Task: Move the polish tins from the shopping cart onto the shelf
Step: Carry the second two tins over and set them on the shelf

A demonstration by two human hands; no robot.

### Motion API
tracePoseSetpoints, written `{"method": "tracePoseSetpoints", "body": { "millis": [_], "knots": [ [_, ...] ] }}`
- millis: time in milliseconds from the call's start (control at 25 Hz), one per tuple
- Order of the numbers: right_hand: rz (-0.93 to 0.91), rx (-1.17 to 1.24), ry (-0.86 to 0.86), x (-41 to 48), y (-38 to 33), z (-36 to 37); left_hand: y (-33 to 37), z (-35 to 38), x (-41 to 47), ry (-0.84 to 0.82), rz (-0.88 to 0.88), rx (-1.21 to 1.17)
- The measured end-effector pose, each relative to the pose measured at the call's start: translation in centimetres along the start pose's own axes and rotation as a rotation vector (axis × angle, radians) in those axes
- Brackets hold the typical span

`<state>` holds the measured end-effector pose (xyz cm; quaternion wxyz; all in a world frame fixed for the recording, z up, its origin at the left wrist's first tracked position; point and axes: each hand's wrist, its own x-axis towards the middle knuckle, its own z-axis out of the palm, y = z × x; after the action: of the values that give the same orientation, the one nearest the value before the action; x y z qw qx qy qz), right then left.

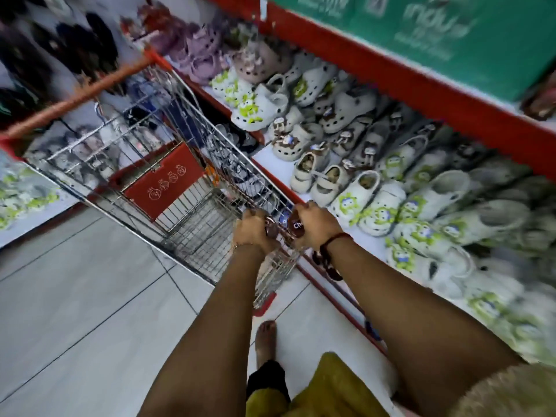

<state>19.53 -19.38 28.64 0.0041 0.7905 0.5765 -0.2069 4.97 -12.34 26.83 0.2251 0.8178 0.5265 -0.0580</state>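
A wire shopping cart (129, 152) with a red handle and a red child-seat flap stands in the aisle, beside the shelf. Both my hands are over the cart's near right corner. My right hand (316, 225) is closed on a round brown polish tin (296, 226) with white lettering. My left hand (255, 233) grips another brown round tin (271, 228), mostly hidden under the fingers. The shelf (270, 158) on the right has a white deck and red edging and is packed with clog shoes. The picture is motion-blurred.
White, beige and purple clogs (346, 182) with green charms fill the shelf deck. A red upper shelf edge (391, 82) with green boxes runs above. More shoes hang at the far left. Grey floor tiles (75, 296) lie to the left. My foot (266, 338) is below.
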Motion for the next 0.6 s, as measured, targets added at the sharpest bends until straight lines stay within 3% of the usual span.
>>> {"method": "tracePoseSetpoints", "body": {
  "millis": [360,440,600],
  "knots": [
    [0.087,0.055,0.22,-15.7,5.4,-14.6,12.9,-13.6,-9.5,-0.043,0.322,0.123],
    [0.197,0.101,0.353,-22.9,9.3,-18.5,20.8,-16.1,-13.5,-0.006,0.49,0.173],
    [0.255,0.155,0.403,-27.1,11.5,-22.5,26.7,-18.7,-15.5,-0.052,0.619,0.104]
  ]
}}
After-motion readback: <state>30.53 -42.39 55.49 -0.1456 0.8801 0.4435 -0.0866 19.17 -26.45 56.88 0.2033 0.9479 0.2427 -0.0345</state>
